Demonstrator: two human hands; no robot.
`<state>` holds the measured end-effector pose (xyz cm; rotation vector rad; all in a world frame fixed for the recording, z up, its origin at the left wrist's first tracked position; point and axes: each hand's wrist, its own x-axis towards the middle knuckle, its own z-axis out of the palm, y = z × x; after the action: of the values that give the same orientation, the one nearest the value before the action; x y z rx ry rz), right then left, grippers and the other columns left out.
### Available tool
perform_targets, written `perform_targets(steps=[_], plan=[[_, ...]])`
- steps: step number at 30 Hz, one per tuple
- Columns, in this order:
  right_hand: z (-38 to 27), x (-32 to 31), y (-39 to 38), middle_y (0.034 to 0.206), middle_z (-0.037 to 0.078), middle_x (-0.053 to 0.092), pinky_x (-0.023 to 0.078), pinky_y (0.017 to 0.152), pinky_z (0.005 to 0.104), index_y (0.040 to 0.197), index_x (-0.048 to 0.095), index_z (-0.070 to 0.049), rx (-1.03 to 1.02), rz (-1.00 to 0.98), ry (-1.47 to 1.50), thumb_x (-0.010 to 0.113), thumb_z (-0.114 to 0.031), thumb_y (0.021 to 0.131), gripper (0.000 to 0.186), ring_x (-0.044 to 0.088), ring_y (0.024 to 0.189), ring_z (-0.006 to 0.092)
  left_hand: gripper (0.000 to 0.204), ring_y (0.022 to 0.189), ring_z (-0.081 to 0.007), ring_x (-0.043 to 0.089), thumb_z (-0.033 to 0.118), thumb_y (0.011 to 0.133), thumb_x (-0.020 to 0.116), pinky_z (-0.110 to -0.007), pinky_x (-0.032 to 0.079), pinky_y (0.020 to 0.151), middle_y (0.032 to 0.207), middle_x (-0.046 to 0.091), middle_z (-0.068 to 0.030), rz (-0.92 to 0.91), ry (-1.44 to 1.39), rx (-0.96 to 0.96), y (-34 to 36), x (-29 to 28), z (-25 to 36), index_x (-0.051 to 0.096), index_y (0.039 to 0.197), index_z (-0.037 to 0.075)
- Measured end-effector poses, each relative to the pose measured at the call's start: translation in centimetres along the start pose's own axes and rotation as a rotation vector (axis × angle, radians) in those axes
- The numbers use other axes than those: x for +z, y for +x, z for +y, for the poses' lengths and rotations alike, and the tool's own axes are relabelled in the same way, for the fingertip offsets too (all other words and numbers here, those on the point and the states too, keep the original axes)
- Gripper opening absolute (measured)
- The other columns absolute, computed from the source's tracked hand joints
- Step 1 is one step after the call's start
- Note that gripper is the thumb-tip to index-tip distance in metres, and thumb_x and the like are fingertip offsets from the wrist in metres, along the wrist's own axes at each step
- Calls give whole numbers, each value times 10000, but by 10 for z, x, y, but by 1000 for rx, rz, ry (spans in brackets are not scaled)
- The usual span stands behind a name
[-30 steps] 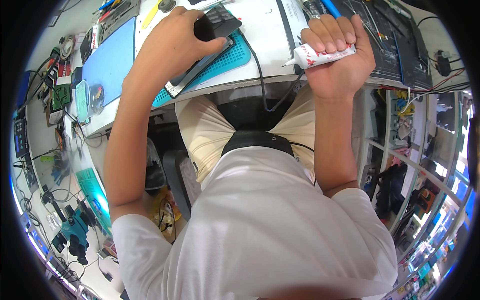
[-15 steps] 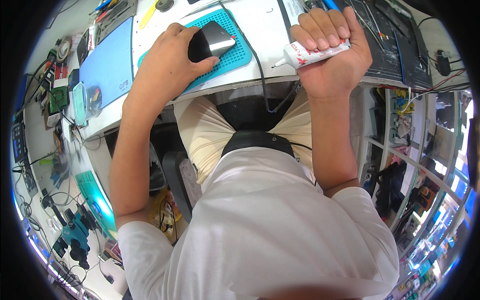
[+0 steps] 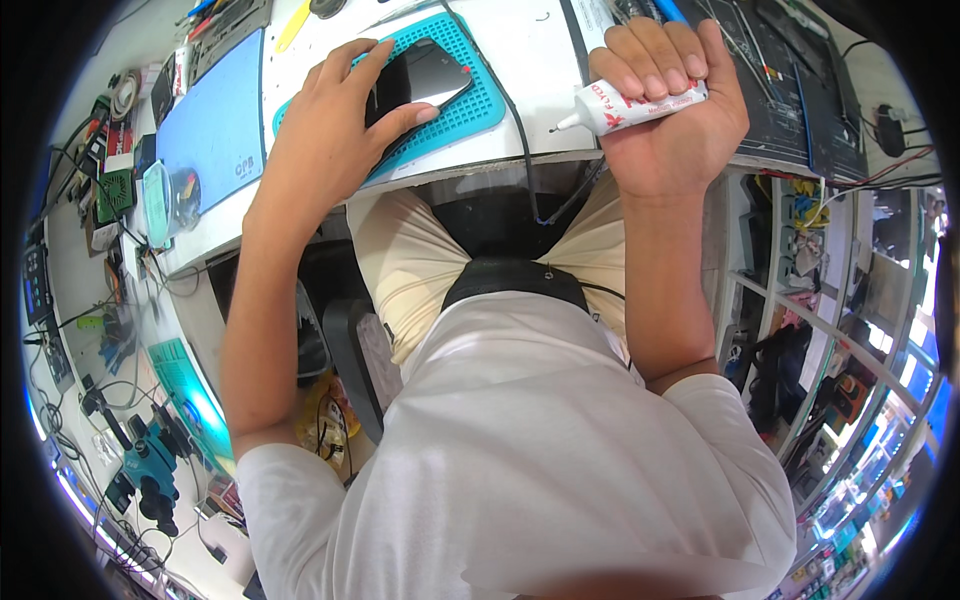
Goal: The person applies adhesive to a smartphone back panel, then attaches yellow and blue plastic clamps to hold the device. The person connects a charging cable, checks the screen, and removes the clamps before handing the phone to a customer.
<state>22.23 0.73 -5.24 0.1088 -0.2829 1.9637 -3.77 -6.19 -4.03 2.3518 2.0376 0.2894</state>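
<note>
My left hand [image 3: 335, 125] grips a black phone [image 3: 415, 80] by its left side, thumb at the lower edge, over a perforated turquoise mat [image 3: 480, 105]. The phone lies roughly flat, its glossy face up; part of it is under my fingers. My right hand [image 3: 672, 130] is closed around a white tube [image 3: 640, 108] with red print, raised at the desk's front edge. The tube's narrow nozzle points left, toward the mat.
The white desk [image 3: 540, 80] carries a blue mat [image 3: 210, 120], a cable [image 3: 520, 130] beside the turquoise mat, and dark boards [image 3: 800, 100] at right. Left stand cluttered tools and a microscope [image 3: 155, 470]; right, glass shelving [image 3: 820, 330].
A second ago the phone was lifted and tilted in my left hand; it now rests flatter on the mat, showing more turquoise. The tube shifted slightly left, then back right.
</note>
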Motion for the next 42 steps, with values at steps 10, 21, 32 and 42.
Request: perform_targets(steps=[10,21,32,42], plan=[[8,-9,-10,927,102,652,419,497,295,1147,623,-21,-43,223,-518,319,-601,1074,659,524,621,136,772,1487,-362,362,563,1069,421,-515,303,1214,1608,382,-195,188,-1851,-250,-83,-9,13,342,1585,-6],[-2,-10,-43,1200,235,677,635,779,314,1340,546,29,-138,303,-685,559,-253,1064,396,738,981,283,563,1510,-303,351,426,1125,343,-498,364,1196,1609,412,-71,188,-2791,361,-120,-1,30,328,1599,122],[-7,-16,-49,1186,236,681,634,785,305,1348,525,39,-196,309,-674,643,-206,1018,428,750,967,284,277,843,-173,465,258,1108,452,-305,413,765,849,420,-16,276,-2443,81,-119,0,40,465,865,125],[7,-40,6,1484,191,508,444,1123,426,1204,691,-139,-373,-142,-2084,547,30,930,352,523,1362,388,477,745,-166,457,396,1137,402,-304,408,720,746,399,-8,268,-2160,-118,-121,3,50,403,738,135]])
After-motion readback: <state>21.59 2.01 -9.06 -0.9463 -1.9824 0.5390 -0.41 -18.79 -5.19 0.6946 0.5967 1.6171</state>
